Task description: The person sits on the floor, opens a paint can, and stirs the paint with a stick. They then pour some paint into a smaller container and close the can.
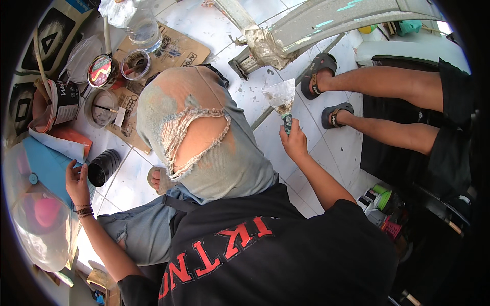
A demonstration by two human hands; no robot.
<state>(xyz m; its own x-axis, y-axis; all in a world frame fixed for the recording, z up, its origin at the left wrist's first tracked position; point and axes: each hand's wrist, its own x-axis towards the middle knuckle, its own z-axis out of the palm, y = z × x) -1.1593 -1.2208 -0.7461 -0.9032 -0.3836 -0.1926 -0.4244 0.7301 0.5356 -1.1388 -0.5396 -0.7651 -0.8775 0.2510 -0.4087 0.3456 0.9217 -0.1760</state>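
Observation:
In my right hand [294, 140] is a putty knife [282, 97], gripped by its dark green handle. Its wide blade is smeared with whitish and brown residue and points away from me toward a grey metal frame [326, 25]. On the other side, my left hand [77, 184] is open, fingers apart, wearing dark bracelets at the wrist. Right beside those fingers a ribbed black plastic cup [104, 167] lies tilted; whether they touch it I cannot tell. A clump of crumpled, dirty wrapping [266, 47] clings to the frame's corner.
Cardboard [191, 51] at upper left bears a clear jar [136, 64], a round tub with a brush [102, 108] and a patterned lid [101, 70]. Paint buckets [58, 104] stand at far left. Another person's sandaled feet [319, 76] rest near the frame at right.

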